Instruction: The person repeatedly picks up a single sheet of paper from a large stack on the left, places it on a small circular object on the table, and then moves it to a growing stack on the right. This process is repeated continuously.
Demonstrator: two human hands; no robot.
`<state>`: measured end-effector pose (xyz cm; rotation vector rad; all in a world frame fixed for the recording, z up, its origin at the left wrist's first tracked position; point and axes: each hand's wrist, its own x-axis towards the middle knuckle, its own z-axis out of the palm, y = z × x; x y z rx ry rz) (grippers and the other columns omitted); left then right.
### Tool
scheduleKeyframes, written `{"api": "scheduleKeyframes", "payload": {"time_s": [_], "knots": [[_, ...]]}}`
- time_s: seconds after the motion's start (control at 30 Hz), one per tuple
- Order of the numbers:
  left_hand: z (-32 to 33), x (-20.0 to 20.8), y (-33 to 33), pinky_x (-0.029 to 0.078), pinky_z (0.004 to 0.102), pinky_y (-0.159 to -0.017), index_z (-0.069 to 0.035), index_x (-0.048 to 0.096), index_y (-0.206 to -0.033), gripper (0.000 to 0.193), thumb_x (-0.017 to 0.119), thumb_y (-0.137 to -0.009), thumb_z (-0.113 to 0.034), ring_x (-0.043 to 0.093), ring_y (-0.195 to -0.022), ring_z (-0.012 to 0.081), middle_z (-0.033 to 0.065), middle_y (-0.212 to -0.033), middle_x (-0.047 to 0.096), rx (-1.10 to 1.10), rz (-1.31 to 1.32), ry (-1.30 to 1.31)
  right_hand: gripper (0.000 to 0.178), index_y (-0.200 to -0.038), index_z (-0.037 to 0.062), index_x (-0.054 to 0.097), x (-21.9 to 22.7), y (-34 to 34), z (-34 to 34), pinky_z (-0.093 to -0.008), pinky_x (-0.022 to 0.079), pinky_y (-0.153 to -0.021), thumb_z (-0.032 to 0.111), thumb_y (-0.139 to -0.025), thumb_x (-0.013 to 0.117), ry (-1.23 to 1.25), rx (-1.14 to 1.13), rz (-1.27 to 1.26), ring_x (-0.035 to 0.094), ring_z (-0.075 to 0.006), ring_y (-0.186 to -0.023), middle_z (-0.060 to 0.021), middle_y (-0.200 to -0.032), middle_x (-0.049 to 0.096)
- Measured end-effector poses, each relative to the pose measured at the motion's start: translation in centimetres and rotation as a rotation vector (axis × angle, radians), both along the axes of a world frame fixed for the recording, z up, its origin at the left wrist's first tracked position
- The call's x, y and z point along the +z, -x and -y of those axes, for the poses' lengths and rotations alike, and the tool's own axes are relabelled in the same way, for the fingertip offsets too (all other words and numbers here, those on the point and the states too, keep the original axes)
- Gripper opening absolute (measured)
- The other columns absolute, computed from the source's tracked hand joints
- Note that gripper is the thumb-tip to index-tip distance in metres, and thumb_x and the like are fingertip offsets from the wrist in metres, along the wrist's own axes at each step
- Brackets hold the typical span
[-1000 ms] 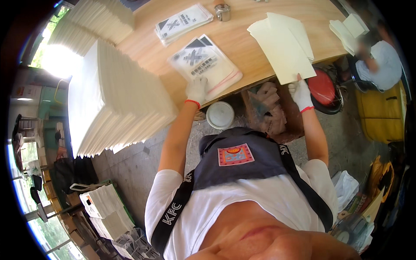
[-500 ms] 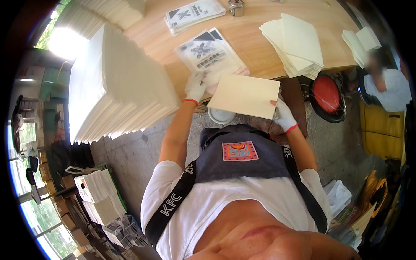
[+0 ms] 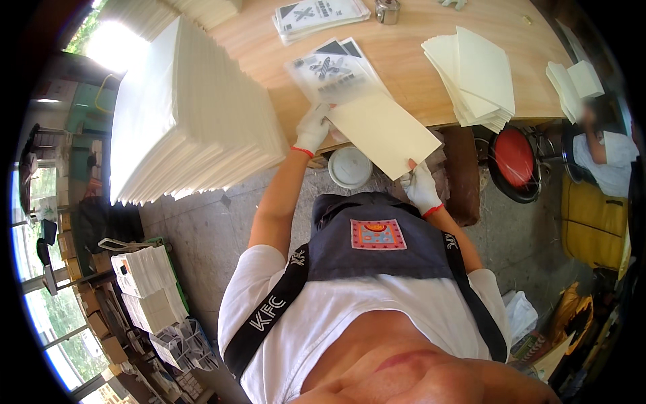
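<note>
My right hand (image 3: 421, 187), in a white glove with a red cuff, grips a cream paper pad (image 3: 385, 131) at its near right edge, thumb on top. The pad lies slanted above the table's front edge, its far end over a clear plastic bag (image 3: 334, 71) with dark printing. My left hand (image 3: 313, 128), gloved alike, is closed at the bag's near left edge, beside the pad's left corner. Its fingertips are partly hidden, and so is the bag's mouth under the pad.
A tall stack of white paper (image 3: 195, 114) stands left on the table (image 3: 397, 47). Behind are more printed bags (image 3: 323, 17) and a metal tin (image 3: 387, 11). Cream pads (image 3: 474, 77) lie fanned at right. Below are a white bucket (image 3: 350, 168) and a red stool (image 3: 514, 158); a person (image 3: 605, 148) sits far right.
The pad has turned clockwise and its far left corner has come over the bag, next to my left hand. My right hand has moved slightly left; the view has shifted a little.
</note>
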<state>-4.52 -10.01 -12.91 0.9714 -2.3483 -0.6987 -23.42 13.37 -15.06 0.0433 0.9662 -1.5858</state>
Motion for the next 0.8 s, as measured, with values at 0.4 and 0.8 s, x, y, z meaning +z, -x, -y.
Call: {"api": "scheduleKeyframes", "payload": {"time_s": [0.4,0.8], "knots": [[-5.6,-9.9,5.4,0.047,0.034,-0.079,-0.006,0.041,-0.123,0.038,0.043,-0.086,-0.015,0.056,-0.094,0.0266,0.0115,-0.114,0.052,0.389,-1.443,-1.248,0.023,-0.112,0.0087,0.039,1.8,-1.6,-1.0,-0.0279,0.046,-0.046,0.009,-0.09,0.043,0.088,0.126,0.08,0.054,-0.02,-0.057,-0.0097,-0.083,0.054],[-14.3,-11.9,4.0,0.049,0.0353,-0.081,-0.001,0.047,-0.118,0.032,0.045,-0.087,-0.01,0.056,-0.098,0.0247,0.0135,-0.112,0.055,0.334,-0.835,-1.275,0.023,-0.111,0.0018,0.045,-4.9,-4.3,4.3,-0.0361,0.055,-0.074,0.003,-0.089,0.042,0.026,0.193,-0.33,0.057,-0.021,-0.089,-0.0089,-0.102,0.051]]}}
